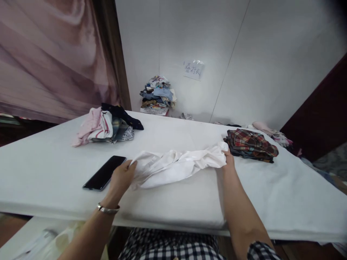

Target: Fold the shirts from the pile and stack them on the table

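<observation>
A white cloth garment point(176, 168) is stretched sideways above the white table, bunched and wrinkled along its length; its exact kind cannot be made out. My left hand point(123, 178), below which a silver bracelet point(107, 209) circles the wrist, is closed on the garment's left end. At the right end, my right hand point(228, 160) grips the fabric, its fingers partly hidden by the cloth. A black phone point(104, 174) lies flat on the table just left of my left hand. Close beyond my right hand sits a folded stack of plaid clothes point(249, 144).
At the back left of the white-covered table point(173, 213) is a pile of pink, white and dark clothes point(104, 126). Beyond the far edge, a tall clothes stack point(157, 94) stands against the wall. A paper sign point(193, 70) hangs there. A pink curtain point(51, 54) is at left.
</observation>
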The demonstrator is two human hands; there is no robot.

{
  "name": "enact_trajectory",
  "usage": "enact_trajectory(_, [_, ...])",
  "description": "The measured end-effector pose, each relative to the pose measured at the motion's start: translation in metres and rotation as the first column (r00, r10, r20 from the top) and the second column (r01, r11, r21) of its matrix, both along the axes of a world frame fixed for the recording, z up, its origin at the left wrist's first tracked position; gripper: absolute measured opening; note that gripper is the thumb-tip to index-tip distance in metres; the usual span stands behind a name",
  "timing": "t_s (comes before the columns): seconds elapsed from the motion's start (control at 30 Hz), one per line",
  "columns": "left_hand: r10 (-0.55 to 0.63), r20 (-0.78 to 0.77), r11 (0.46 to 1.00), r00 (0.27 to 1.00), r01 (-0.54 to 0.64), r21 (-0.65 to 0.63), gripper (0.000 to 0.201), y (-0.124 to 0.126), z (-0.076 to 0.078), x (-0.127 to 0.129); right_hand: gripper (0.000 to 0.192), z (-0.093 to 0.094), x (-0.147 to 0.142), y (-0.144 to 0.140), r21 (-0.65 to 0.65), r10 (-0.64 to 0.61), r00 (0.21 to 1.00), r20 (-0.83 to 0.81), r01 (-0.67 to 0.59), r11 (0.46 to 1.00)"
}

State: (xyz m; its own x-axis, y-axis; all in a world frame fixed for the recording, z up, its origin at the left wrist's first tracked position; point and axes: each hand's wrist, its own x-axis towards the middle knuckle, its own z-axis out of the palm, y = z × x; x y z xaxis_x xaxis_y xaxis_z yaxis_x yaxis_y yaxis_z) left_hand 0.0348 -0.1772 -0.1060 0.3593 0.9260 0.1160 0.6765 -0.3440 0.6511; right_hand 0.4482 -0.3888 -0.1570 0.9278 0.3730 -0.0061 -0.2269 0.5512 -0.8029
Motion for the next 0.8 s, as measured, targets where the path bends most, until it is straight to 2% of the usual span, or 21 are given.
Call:
enact_trajectory(0.07, [0.057, 0.021, 0.993, 0.998, -0.059, 0.099, 0.038, 0.006, 0.007, 0.002, 0.048, 0.01, 0.0, -0.001, 0.028, 0.009, 1.0, 0.021, -0.009, 1.0])
enact_trajectory(0.13, [0.032, 0.053, 0.963, 0.998, -0.045, 0.267, 0.045, 0.007, 0.013, 0.013, 0.045, 0.022, -0.002, -0.001, 0.024, 0.059, 0.997, 0.054, -0.06, 0.998])
enact_trajectory(0.2, [-0.123, 0.075, 0.912, 0.99, 0.083, 0.401, 0.047, 0.0, 0.016, 0.032, 0.042, 0.038, -0.009, 0.001, -0.011, 0.132, 0.989, 0.066, -0.131, 0.991])
enact_trajectory(0.27, [-0.346, 0.06, 0.855, 0.936, 0.288, 0.431, 0.043, -0.014, 0.018, 0.059, 0.04, 0.056, -0.018, 0.003, -0.04, 0.203, 0.977, 0.068, -0.2, 0.979])
enact_trajectory(0.33, [-0.528, 0.046, 0.8, 0.848, 0.478, 0.362, 0.041, -0.028, 0.023, 0.089, 0.041, 0.078, -0.029, 0.004, -0.056, 0.28, 0.954, 0.105, -0.276, 0.96])
enact_trajectory(0.37, [-0.582, 0.053, 0.784, 0.811, 0.543, 0.3, 0.041, -0.033, 0.026, 0.104, 0.043, 0.089, -0.034, 0.003, -0.066, 0.318, 0.938, 0.135, -0.312, 0.948])
enact_trajectory(0.5, [-0.638, 0.123, 0.769, 0.76, 0.635, 0.069, 0.056, -0.041, 0.043, 0.159, 0.049, 0.135, -0.054, 0.001, -0.141, 0.447, 0.864, 0.233, -0.425, 0.894])
enact_trajectory(0.53, [-0.653, 0.148, 0.755, 0.743, 0.654, 0.048, 0.062, -0.041, 0.046, 0.171, 0.05, 0.145, -0.059, 0.001, -0.164, 0.474, 0.844, 0.251, -0.446, 0.88])
enact_trajectory(0.6, [-0.708, 0.21, 0.692, 0.675, 0.722, 0.011, 0.07, -0.039, 0.049, 0.192, 0.052, 0.16, -0.068, 0.002, -0.217, 0.535, 0.8, 0.271, -0.491, 0.844])
enact_trajectory(0.63, [-0.73, 0.238, 0.654, 0.641, 0.756, -0.029, 0.067, -0.038, 0.048, 0.2, 0.052, 0.165, -0.071, 0.003, -0.246, 0.565, 0.779, 0.271, -0.512, 0.823])
enact_trajectory(0.7, [-0.738, 0.267, 0.608, 0.62, 0.782, -0.136, 0.045, -0.035, 0.046, 0.212, 0.052, 0.167, -0.074, 0.004, -0.298, 0.603, 0.757, 0.252, -0.532, 0.793])
enact_trajectory(0.77, [-0.696, 0.27, 0.635, 0.665, 0.746, -0.202, 0.021, -0.027, 0.046, 0.219, 0.052, 0.159, -0.071, 0.005, -0.323, 0.582, 0.779, 0.232, -0.503, 0.802])
enact_trajectory(0.8, [-0.666, 0.277, 0.667, 0.693, 0.719, -0.197, 0.019, -0.02, 0.048, 0.22, 0.051, 0.152, -0.067, 0.004, -0.33, 0.552, 0.803, 0.224, -0.47, 0.818])
